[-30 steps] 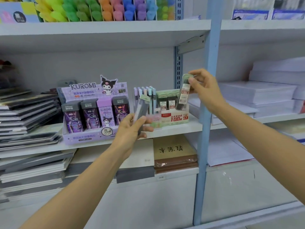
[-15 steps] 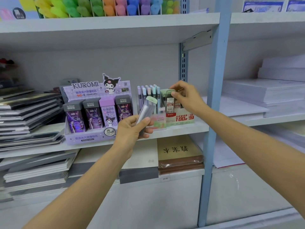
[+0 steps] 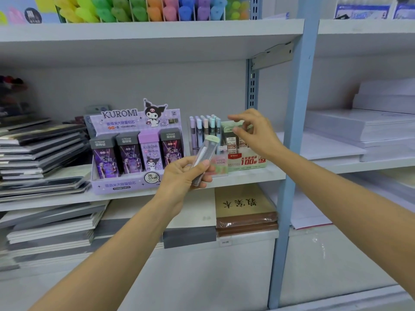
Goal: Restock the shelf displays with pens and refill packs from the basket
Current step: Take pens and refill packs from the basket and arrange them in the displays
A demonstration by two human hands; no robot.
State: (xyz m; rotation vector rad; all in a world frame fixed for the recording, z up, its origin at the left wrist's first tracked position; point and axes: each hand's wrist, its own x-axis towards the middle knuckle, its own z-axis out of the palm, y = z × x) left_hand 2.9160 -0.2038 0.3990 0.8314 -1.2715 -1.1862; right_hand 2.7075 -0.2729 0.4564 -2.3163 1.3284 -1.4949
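Centre of frame: left hand [image 3: 182, 176] curled round a tilted refill pack [image 3: 205, 158], thumb across it, cap end up, just in front of the pens [image 3: 205, 131]. Right of centre: right hand [image 3: 253, 135] loosely spread over the green box [image 3: 244, 160], pinching nothing. Risk of clipping and toppling the pens while slotting the pack in. Risk too of a slip from so low a grip.

Clear glossy plastic refill case [image 3: 204, 158]; matt metal shelf [image 3: 247, 173].
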